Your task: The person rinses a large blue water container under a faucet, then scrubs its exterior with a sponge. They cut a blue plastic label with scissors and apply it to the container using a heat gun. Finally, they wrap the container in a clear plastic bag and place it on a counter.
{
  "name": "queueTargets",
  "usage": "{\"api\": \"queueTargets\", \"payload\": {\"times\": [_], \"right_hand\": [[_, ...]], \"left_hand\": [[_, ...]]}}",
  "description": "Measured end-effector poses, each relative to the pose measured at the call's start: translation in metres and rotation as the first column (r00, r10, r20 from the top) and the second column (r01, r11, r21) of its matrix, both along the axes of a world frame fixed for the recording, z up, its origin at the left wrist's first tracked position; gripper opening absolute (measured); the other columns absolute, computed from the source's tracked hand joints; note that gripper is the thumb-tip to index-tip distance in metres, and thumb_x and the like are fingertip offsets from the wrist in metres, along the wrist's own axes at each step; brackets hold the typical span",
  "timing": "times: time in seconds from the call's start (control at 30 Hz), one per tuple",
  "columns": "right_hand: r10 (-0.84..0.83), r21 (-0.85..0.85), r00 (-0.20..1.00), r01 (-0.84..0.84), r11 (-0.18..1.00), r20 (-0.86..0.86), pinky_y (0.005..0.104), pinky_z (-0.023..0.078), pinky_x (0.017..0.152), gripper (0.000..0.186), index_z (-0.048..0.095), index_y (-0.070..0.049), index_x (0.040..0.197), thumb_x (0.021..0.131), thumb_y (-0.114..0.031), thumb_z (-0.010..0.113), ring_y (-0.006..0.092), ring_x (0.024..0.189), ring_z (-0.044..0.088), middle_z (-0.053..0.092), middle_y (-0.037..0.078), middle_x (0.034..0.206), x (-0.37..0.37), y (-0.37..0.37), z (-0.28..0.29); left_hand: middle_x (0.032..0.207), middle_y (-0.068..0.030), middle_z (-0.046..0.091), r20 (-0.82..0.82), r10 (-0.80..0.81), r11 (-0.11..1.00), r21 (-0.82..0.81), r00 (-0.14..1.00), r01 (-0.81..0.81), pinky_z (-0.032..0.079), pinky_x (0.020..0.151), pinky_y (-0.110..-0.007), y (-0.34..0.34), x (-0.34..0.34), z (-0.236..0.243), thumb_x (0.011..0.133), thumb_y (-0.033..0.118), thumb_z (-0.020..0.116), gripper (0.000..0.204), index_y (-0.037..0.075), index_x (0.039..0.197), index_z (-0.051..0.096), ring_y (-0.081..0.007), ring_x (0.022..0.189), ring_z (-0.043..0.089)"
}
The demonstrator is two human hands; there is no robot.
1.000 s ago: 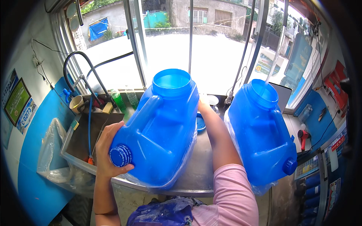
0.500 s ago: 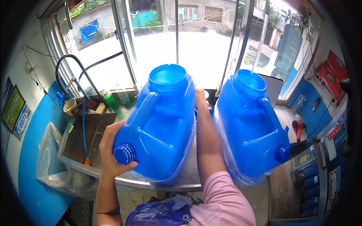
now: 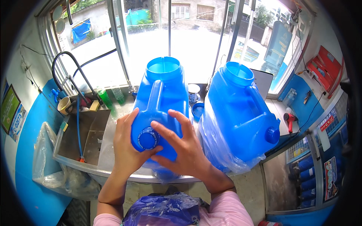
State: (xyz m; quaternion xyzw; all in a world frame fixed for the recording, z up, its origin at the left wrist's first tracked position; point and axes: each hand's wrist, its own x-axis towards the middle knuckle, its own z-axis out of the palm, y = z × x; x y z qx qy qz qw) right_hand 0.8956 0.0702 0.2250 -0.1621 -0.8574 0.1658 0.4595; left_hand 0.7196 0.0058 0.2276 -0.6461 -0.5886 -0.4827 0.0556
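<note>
A blue water jug point(image 3: 167, 109) with a moulded handle and a wide open mouth stands on the metal counter in front of me. My left hand point(image 3: 126, 141) holds the jug's near left side, its thumb under the small blue screw cap point(image 3: 148, 138). Close to the cap's right side is my right hand point(image 3: 184, 148), fingers spread and apart; whether a fingertip touches the cap I cannot tell. To the right stands a second blue jug point(image 3: 241, 120), its lower part wrapped in clear plastic. A thin clear stream point(image 3: 247, 37) runs down to its open mouth.
Between the jugs sit a patterned mug point(image 3: 194, 92) and a round blue lid point(image 3: 198, 110). A metal sink point(image 3: 81, 139) with a blue hose point(image 3: 78, 128) lies left, near green bottles point(image 3: 107, 100). A red hair-dryer-shaped tool point(image 3: 290, 121) rests on the right.
My right hand has come back from between the jugs to beside the cap. The left jug has turned so its handle and cap face me more, and my left hand has shifted right with it.
</note>
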Motion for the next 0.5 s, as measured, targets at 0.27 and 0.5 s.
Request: {"api": "queueTargets", "payload": {"times": [0.27,0.5], "right_hand": [[-0.084,0.064,0.996,0.081,0.995,0.042,0.0543,0.037,0.104,0.072,0.048,-0.024,0.139,0.075,-0.036,0.079,0.0434,0.128,0.04,0.034,0.022,0.14,0.003,0.003,-0.007],[-0.205,0.308,0.973,0.228,0.924,-0.104,0.0479,0.042,0.101,0.052,0.066,-0.017,0.122,0.072,-0.012,0.079,0.038,0.124,0.046,0.04,0.018,0.135,0.02,-0.041,-0.014]], "left_hand": [[0.139,-0.0193,0.039,0.311,-0.352,0.936,0.116,0.883,0.332,0.039,0.104,-0.047,-0.01,-0.029,-0.023,0.076,0.03,0.077,0.082,0.004,0.143,0.036,-0.0334,0.132,0.039],[0.078,-0.0118,0.061,0.297,-0.397,0.907,0.269,0.868,0.323,0.045,0.068,-0.03,-0.058,-0.06,-0.101,0.078,0.008,0.057,0.012,-0.001,0.085,0.062,-0.0216,0.074,0.057]]}}
